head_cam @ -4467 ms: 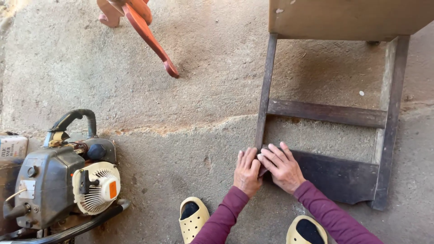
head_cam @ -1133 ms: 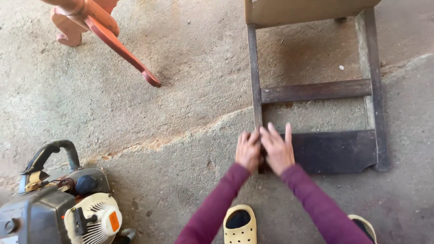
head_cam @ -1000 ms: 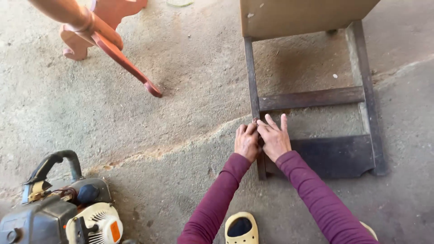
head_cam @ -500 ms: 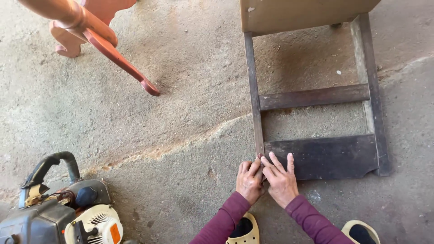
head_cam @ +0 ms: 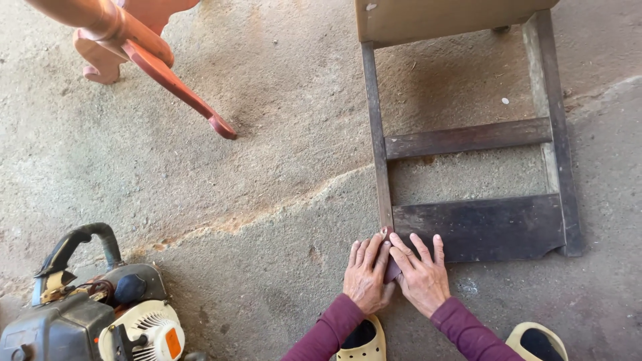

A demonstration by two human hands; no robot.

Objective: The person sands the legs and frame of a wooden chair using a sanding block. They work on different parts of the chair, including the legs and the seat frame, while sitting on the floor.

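Observation:
A dark wooden chair frame (head_cam: 468, 137) lies flat on the concrete floor, with two cross slats between its side rails. My left hand (head_cam: 364, 275) and my right hand (head_cam: 422, 277) sit side by side at the near end of the left rail (head_cam: 376, 134). Between them they press a small reddish-brown sheet (head_cam: 389, 266), like sandpaper, around the rail's tip. The fingers of both hands lie nearly flat and point away from me. Maroon sleeves cover both forearms. The wide lower slat (head_cam: 481, 227) is just to the right of my right hand.
A grey and white petrol engine tool (head_cam: 87, 314) with a black handle stands at the bottom left. An orange-red curved furniture leg (head_cam: 175, 85) reaches down from the top left. My yellow clogs (head_cam: 364, 342) (head_cam: 535, 341) show at the bottom edge. A crack crosses the floor.
My hands have slid along the left rail towards me, from beside the lower slat down to the rail's tip. The chair frame has stayed in place.

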